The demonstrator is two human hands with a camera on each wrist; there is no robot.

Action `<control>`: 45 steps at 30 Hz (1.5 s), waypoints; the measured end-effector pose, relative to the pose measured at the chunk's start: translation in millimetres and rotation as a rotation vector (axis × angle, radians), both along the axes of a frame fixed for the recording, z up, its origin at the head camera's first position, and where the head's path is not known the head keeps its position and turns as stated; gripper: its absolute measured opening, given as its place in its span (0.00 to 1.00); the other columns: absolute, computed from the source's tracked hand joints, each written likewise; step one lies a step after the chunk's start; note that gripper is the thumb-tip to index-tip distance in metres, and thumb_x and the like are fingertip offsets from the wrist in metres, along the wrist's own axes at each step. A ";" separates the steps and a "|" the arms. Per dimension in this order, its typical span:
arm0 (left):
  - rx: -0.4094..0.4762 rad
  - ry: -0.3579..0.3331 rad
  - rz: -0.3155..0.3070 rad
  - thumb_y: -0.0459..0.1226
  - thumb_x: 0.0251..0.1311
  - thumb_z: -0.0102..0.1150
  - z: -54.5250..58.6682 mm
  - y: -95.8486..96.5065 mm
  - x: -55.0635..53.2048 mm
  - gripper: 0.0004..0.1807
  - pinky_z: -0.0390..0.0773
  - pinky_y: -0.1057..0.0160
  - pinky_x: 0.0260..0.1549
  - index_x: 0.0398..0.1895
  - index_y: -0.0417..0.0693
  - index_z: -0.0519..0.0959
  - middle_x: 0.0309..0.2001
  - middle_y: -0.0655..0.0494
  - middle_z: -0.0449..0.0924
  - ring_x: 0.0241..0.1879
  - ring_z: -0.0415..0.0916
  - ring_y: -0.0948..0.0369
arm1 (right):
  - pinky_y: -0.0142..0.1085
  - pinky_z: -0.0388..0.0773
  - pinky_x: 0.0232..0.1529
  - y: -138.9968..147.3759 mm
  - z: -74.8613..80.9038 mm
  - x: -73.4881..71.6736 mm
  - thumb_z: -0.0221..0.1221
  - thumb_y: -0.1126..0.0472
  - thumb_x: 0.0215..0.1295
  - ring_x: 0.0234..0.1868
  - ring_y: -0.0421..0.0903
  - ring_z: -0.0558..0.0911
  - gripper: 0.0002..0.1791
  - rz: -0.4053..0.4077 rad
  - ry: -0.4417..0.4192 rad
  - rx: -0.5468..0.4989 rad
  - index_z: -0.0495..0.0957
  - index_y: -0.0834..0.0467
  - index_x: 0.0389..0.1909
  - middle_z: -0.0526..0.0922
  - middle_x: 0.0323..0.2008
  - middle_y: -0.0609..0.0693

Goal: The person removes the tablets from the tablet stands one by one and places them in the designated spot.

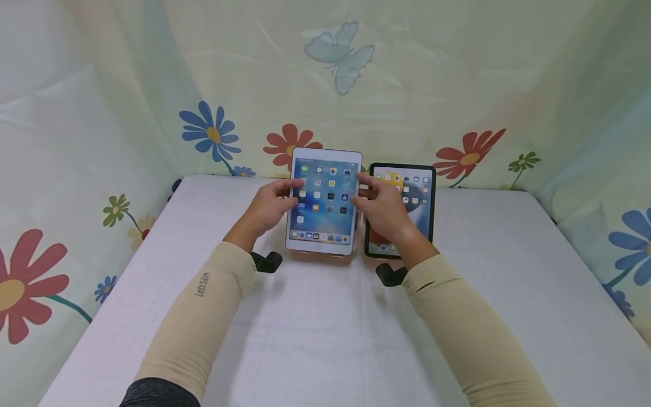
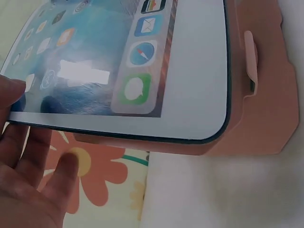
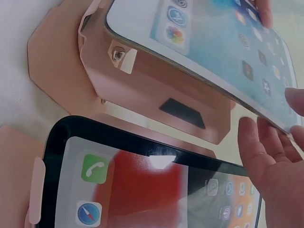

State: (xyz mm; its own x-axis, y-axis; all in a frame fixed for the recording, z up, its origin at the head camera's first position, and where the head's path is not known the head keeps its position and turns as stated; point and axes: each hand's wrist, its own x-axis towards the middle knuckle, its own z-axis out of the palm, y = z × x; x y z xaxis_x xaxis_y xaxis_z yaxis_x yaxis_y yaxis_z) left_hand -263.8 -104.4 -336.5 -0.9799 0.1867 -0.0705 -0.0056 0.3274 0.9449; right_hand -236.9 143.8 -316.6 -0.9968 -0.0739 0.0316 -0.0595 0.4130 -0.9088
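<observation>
A white-framed tablet (image 1: 324, 246) with a lit home screen of app icons stands tilted on a pink metal stand (image 2: 268, 128). My left hand (image 1: 265, 206) pinches its left edge, thumb on the front and fingers behind. At the opposite edge, my right hand (image 1: 385, 210) grips in the same way. In the right wrist view the tablet leans away from the stand's back plate (image 3: 156, 90), with a gap that widens toward the top. Its lower edge sits close to the stand's small hooks (image 2: 251, 64).
Just right of it, a black-framed tablet (image 1: 421, 217) with a lit screen rests on another pink stand (image 3: 16, 166), partly behind my right hand. A white cloth covers the table (image 1: 315, 333). A flower-printed curtain (image 1: 422, 73) hangs behind and at both sides.
</observation>
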 end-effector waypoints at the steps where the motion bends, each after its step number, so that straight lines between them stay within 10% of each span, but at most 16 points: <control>1: 0.004 0.000 -0.003 0.34 0.72 0.55 1.1 0.0 0.4 0.24 0.72 0.54 0.61 0.69 0.56 0.74 0.68 0.52 0.67 0.62 0.68 0.52 | 0.47 0.75 0.60 0.4 0.4 0.3 0.59 0.61 0.72 0.63 0.53 0.75 0.33 -0.001 0.010 -0.001 0.63 0.53 0.75 0.73 0.65 0.57; 45: 0.078 0.006 -0.089 0.34 0.67 0.63 8.6 -18.4 25.4 0.27 0.83 0.55 0.47 0.68 0.53 0.73 0.66 0.51 0.68 0.55 0.78 0.50 | 0.36 0.78 0.55 14.5 1.8 11.0 0.59 0.67 0.69 0.55 0.53 0.77 0.29 0.150 0.041 -0.133 0.68 0.57 0.71 0.70 0.63 0.54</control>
State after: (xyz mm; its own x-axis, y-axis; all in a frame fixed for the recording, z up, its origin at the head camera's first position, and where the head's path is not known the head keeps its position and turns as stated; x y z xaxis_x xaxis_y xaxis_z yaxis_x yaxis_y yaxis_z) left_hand -238.4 -122.8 -328.0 -0.9595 0.2780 -0.0462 0.0265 0.2523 0.9673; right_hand -225.9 158.3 -314.9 -0.9726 -0.2139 0.0915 -0.1495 0.2730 -0.9503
